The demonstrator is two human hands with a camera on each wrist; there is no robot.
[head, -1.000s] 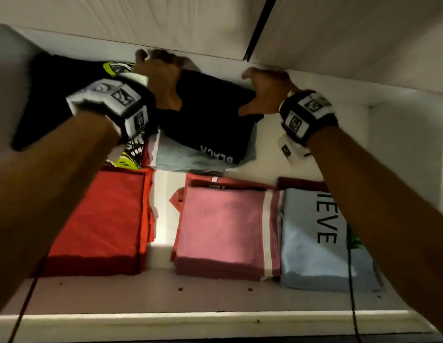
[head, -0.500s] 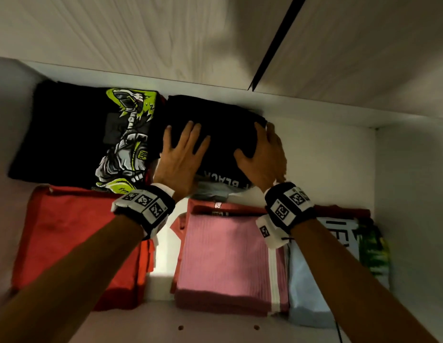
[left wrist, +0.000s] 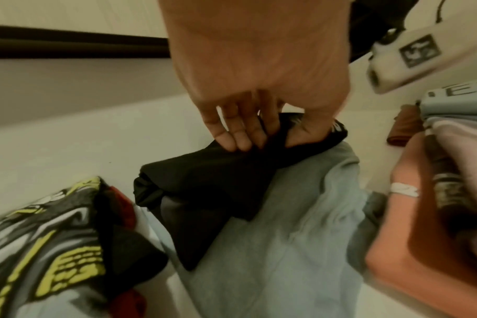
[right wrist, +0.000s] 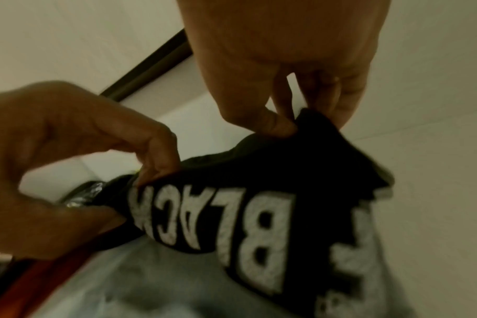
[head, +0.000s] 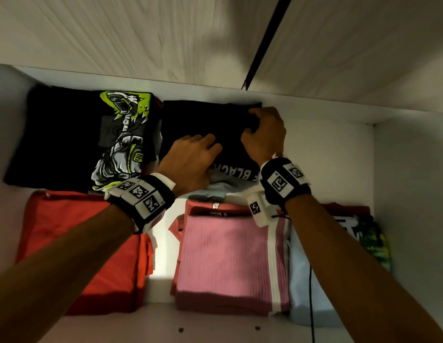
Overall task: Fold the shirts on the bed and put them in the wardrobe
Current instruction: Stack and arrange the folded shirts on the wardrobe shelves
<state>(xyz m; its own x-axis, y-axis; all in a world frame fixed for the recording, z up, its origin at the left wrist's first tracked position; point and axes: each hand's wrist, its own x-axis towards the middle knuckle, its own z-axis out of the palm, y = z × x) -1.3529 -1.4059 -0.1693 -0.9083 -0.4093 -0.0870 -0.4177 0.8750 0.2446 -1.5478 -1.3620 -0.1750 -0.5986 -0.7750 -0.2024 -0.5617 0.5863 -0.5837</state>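
Note:
A folded black shirt (head: 203,120) with white lettering lies at the back of the wardrobe shelf, on top of a light blue shirt (head: 215,191). My left hand (head: 208,149) pinches the black shirt's near edge between thumb and fingers; the left wrist view shows that hand (left wrist: 248,137) gripping the black shirt (left wrist: 204,182). My right hand (head: 255,127) pinches the shirt's far right part. In the right wrist view the right hand (right wrist: 286,122) holds a raised fold of the black shirt (right wrist: 259,172), with the left hand (right wrist: 150,172) nipping it beside the lettering.
A black shirt with a green graphic (head: 91,134) lies to the left. In front are a red stack (head: 91,243), a pink stack (head: 228,256) and a pale blue lettered stack (head: 314,280). The wardrobe's right wall (head: 413,194) and a wood panel (head: 141,33) overhead close the space.
Both hands lay flat on the black shirt half a second ago; now their fingers are curled and pinch its fabric. The right hand has shifted toward the back right corner.

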